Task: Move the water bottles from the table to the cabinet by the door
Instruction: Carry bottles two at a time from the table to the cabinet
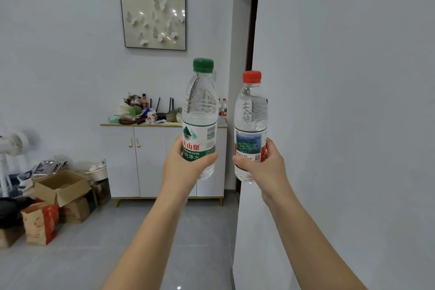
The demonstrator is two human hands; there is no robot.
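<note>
Both arms are extended forward and upward from the lower edge of the view. The left forearm (150, 231) and the right forearm (313, 238) are bare and converge slightly toward the hands. The left hand (183, 167) grips the green-capped bottle (200, 110) at its lower label, left thumb (204, 159) wrapped across the near side. The right hand (268, 167) grips the red-capped bottle (251, 110) at its lower label, right thumb (242, 161) across the near side. Both bottles are held upright and apart, at about the same height.
</note>
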